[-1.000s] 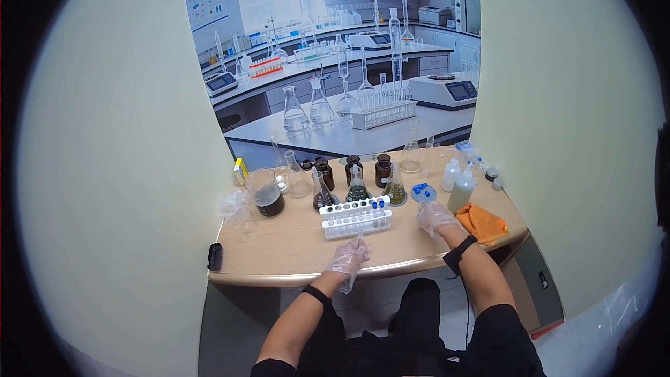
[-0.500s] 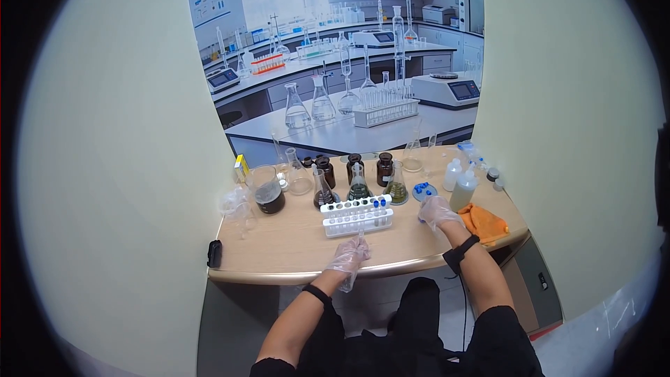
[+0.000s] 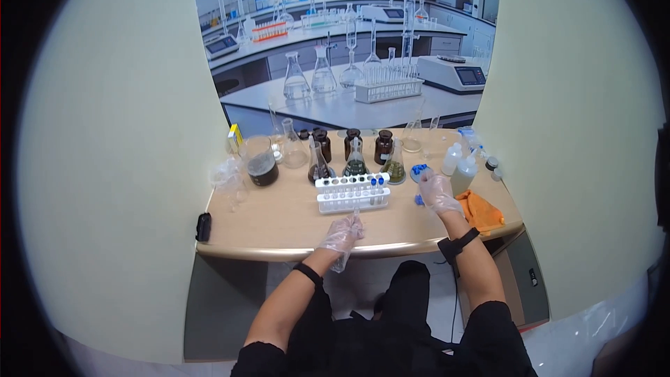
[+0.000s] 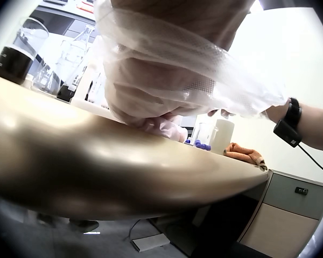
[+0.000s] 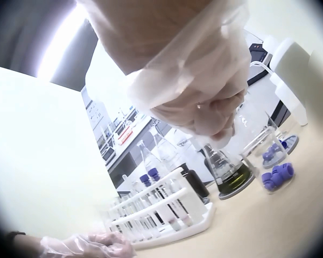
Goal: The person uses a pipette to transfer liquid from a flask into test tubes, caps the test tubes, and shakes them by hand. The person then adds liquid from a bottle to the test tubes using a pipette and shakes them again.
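Observation:
In the head view my gloved left hand grips a clear tube just in front of the white test tube rack. Two tubes with blue caps stand at the rack's right end. Beside the round dish holding blue caps is my gloved right hand. More blue caps lie at its left edge, and the right wrist view shows these caps by a clear container. My right fingers are bent; whether they hold anything is hidden.
Flasks with dark and green liquid and brown bottles stand behind the rack. A beaker of dark liquid is on the left. To the right are white plastic bottles and an orange cloth.
The head view has tilted down. My right hand has moved forward toward the dish, and blue caps show beside it on the near side. My left hand keeps its hold by the rack.

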Tool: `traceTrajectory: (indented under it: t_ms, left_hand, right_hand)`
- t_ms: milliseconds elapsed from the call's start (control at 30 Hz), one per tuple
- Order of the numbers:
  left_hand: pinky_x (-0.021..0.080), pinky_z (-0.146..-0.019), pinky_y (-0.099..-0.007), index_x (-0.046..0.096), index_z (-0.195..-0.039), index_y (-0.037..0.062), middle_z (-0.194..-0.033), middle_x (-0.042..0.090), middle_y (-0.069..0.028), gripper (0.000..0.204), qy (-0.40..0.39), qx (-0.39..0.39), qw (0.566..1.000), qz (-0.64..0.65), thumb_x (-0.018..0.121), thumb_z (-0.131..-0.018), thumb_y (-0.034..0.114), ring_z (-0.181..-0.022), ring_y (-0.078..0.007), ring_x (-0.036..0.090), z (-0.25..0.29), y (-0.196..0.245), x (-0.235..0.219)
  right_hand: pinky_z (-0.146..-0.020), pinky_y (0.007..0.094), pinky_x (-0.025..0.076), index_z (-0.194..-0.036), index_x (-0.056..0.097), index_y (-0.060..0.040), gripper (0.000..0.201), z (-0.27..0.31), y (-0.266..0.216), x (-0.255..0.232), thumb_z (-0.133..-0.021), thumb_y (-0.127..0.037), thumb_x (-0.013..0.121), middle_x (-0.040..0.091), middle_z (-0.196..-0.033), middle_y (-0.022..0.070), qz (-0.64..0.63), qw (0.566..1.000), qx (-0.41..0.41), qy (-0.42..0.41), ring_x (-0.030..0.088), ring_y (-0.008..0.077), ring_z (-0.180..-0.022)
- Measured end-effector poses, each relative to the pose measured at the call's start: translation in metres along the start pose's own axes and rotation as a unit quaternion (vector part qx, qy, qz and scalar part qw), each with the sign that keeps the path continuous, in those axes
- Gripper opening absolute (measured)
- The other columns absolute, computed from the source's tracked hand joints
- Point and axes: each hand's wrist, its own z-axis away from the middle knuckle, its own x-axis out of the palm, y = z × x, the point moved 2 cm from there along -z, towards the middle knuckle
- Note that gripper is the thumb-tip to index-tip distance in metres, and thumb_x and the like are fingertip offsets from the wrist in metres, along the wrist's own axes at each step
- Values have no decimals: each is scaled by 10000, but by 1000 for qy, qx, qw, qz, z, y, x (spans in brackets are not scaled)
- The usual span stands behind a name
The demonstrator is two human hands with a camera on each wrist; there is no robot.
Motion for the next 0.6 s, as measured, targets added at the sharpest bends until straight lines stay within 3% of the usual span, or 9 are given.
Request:
traceTrajectory:
  t_ms: [67,133,167,200,300,400,500,567,600]
  left_hand:
    - [557,-739,-284,654,-959,54,-880,630,-12,142,0,7,999,31,583,-1057,128,-790,-107,642,2,0,1]
    - [547,-745,-281,638,-946,60,-869,614,-10,129,14,-20,1000,11,570,-1049,96,-781,-108,628,4,6,2]
    - [547,-745,-281,638,-946,60,-869,614,-10,129,18,-30,999,20,570,-1049,96,-781,-108,628,0,-4,1]
    - [546,-752,-284,630,-935,64,-860,605,-7,138,7,-12,1000,24,563,-1051,96,-773,-110,619,-6,-11,0]
    - [548,-764,-293,614,-916,71,-846,588,-5,155,-4,10,1000,-8,545,-1053,93,-763,-115,604,-12,-15,-3]
    - [553,-774,-307,621,-928,58,-855,595,-9,151,-4,15,999,-29,524,-1042,78,-775,-123,610,-6,-7,-1]
    - [564,-780,-314,640,-953,43,-869,615,-13,138,-2,8,998,-62,527,-1029,63,-787,-129,626,-1,2,0]
    - [600,-785,-318,672,-1146,-13,-866,664,-55,224,-4,22,998,-64,553,-1076,162,-768,-128,673,-3,-2,-1]
    - [600,-785,-318,672,-1146,-13,-866,664,-55,224,-2,20,998,-62,553,-1076,162,-768,-128,673,-4,-5,-2]
  right_hand:
    - [-790,458,592,-958,738,-58,182,12,-21,-9,-915,-198,629,750,-877,233,-57,998,6,12,754,369,-810]
    - [-712,397,591,-953,717,-51,169,21,-37,-5,-922,-212,674,736,-800,193,-182,982,9,-47,751,277,-727]
    - [-676,345,578,-928,707,-46,210,28,-45,-1,-933,-255,728,721,-792,103,-251,965,-2,-78,720,169,-714]
    - [-676,345,578,-928,707,-46,210,36,-53,2,-933,-255,728,721,-792,103,-245,965,0,-88,720,169,-714]
    - [-649,284,549,-978,724,-42,190,54,-78,20,-984,-232,731,686,-869,0,-386,904,-50,-177,629,82,-713]
    - [-634,267,533,-1037,738,-42,175,59,-88,52,-986,-209,747,696,-876,-5,-447,871,-78,-189,619,68,-719]
    - [-605,215,506,-1087,734,-35,185,65,-103,62,-1012,-204,739,723,-966,-15,-439,872,-54,-211,601,39,-731]
    - [-602,218,506,-1094,733,-31,186,66,-107,67,-1015,-199,735,726,-972,-8,-441,871,-53,-210,596,39,-723]
    - [-599,222,506,-1101,733,-26,187,67,-108,69,-1018,-194,731,728,-977,0,-443,871,-51,-207,591,40,-715]
